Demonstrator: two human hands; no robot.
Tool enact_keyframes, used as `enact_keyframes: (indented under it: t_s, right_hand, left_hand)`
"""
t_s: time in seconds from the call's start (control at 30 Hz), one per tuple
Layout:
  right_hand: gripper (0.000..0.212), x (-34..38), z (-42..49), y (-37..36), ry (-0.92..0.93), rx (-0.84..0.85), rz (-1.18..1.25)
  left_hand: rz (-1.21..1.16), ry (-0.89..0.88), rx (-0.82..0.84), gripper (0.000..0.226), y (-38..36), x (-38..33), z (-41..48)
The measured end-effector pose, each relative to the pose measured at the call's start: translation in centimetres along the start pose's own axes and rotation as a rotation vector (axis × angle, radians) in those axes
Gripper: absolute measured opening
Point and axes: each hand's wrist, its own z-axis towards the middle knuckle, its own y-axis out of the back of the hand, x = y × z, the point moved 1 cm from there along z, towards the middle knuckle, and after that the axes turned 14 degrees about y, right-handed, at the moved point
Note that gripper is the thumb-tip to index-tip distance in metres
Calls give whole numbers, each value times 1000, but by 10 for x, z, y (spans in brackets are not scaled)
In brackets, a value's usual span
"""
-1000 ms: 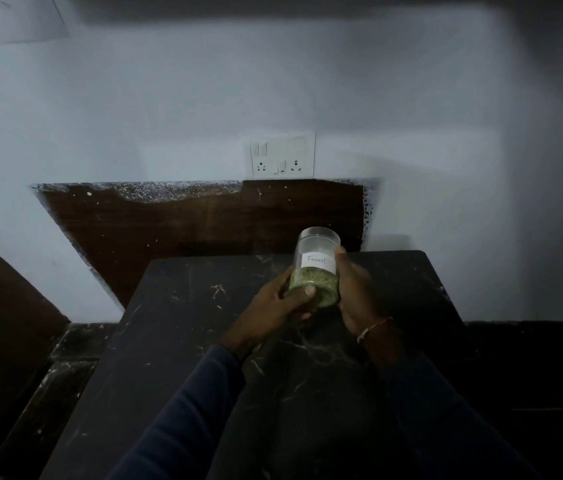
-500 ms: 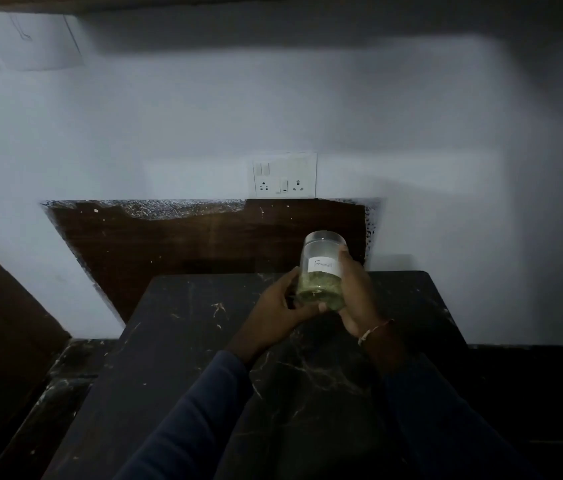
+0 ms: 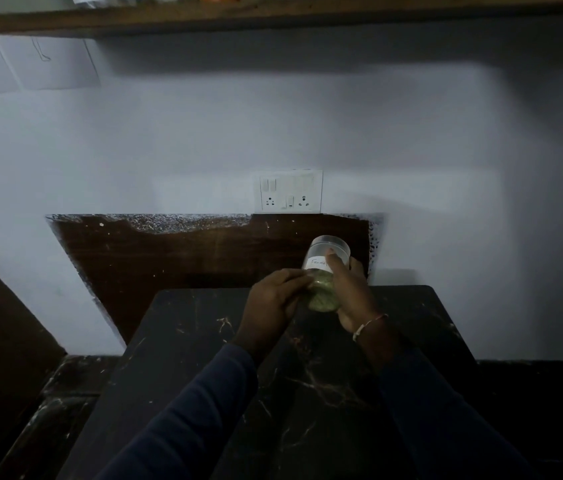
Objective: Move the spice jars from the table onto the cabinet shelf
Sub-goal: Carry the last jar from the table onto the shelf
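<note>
while the spice jar (image 3: 325, 271) is up off the table (image 3: 307, 393), both hands are on it. right hand (image 3: 354, 296) wraps the jar's right side and back, thumb lying across the white label (image 3: 318, 264); that's the real grip, closed round the body. left hand (image 3: 273, 301) is only on the lower left of the jar, fingertips (image 3: 302, 280) touching the glass near the green fill, palm loosely curled, more a steadying touch than a clamp. can't tell if the left is bearing any weight.

jar position: held above the far edge of the table, in front of the dark wood panel (image 3: 204, 247), below the socket plate (image 3: 290, 190). clear lid end points up and away from the person, tilted a little toward the wall, so long axis is near upright. contents sit in the lower half.

key relation: the cabinet shelf (image 3: 273, 19) runs across the very top of view, well above the jar and straight up the wall from it. items already stand on it but they're cropped, can't identify them. my read: move is a mostly vertical lift along the jar's own axis, then forward over the shelf edge. right hand is the better carrier, already fully round it; left likely lets go. risk i'd flag: shelf lip catching the jar base on entry.

no other jars visible on the table.
</note>
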Motion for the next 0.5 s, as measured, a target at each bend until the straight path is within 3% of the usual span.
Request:
enact_keyframes:
  t_s: [0.13,0.23,0.33,0.4,0.5]
  right_hand:
    - [61,-2,0,5,-17,-12,38]
    - [60,-4,-1,8,-18,-12,62]
    - [59,-4,0,12,-13,-10,60]
    - [58,-3,0,14,-10,-11,60]
    - [55,-2,-1,16,10,-25,42]
  left_hand:
    - [-336,410,-61,17,-2,8,5]
    - [-599,764,122,28,-7,21,9]
    - [-704,853,264,40,-6,29,13]
    - [-676,876,200,35,-4,34,15]
    - [-578,912,18,9,-2,42,15]
